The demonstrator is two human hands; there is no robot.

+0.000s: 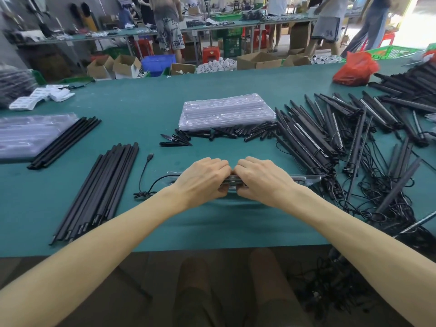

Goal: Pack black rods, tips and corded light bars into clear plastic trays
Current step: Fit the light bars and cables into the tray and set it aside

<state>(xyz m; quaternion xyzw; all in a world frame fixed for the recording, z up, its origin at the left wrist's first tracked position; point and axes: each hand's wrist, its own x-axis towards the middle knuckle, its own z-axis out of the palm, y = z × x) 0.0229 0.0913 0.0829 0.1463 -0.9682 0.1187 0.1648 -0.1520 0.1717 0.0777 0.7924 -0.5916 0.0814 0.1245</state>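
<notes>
A clear plastic tray [309, 179] lies across the green table [146, 109] in front of me, with black parts inside. My left hand [203, 179] and my right hand [262, 179] sit side by side on its middle, fingers curled over it and thumbs under its near edge. A black cord with a USB plug [149, 157] trails from the tray's left end. Black rods [101, 190] lie in a bundle to the left. Short black tips [226, 134] are heaped beyond my hands. Corded light bars [335, 138] are piled on the right.
A stack of empty clear trays [226, 109] stands mid-table. Another tray stack [26, 135] with rods [66, 142] beside it sits at the far left. A red bag [356, 69] lies at the back right. Cables hang over the table's right front edge. People stand at benches behind.
</notes>
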